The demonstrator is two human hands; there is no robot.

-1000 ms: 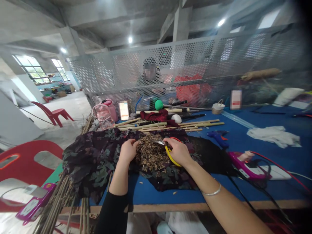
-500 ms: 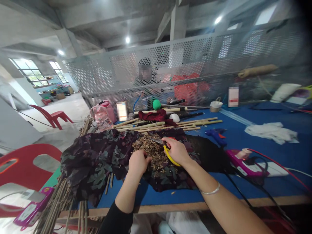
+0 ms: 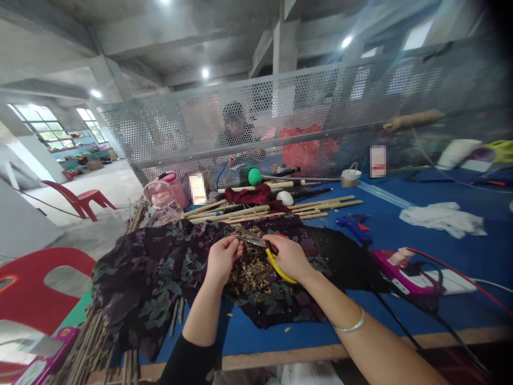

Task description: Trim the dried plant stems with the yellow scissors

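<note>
the left hand (image 3: 221, 261) has its thumb and fingers pressed together right by the tips of the metal-bladed scissors with yellow and red handles (image 3: 257, 243); whether a scrap sits in that pinch is too small to tell. the right hand (image 3: 289, 259) grips the scissors, blades pointing toward the left hand. below both lies a loose heap of brown, dry, crumbly plant bits (image 3: 251, 274), on a dark cloth printed with leaves (image 3: 156, 278) that is spread over the blue worktop (image 3: 266, 345).

the worst risk, i judge, is a nipped fingertip, since skin and blade are so close and a small slip of either hand would do it. spillage comes second: the cloth lies in loose folds, so a forearm dragging it could scatter the heap, and a pale crumb (image 3: 287, 330) lies on bare worktop in front. a thin black cable (image 3: 395, 315) runs near the right forearm; a careless sideways swing might snag it and tug whatever it feeds, which i cannot make out
</note>
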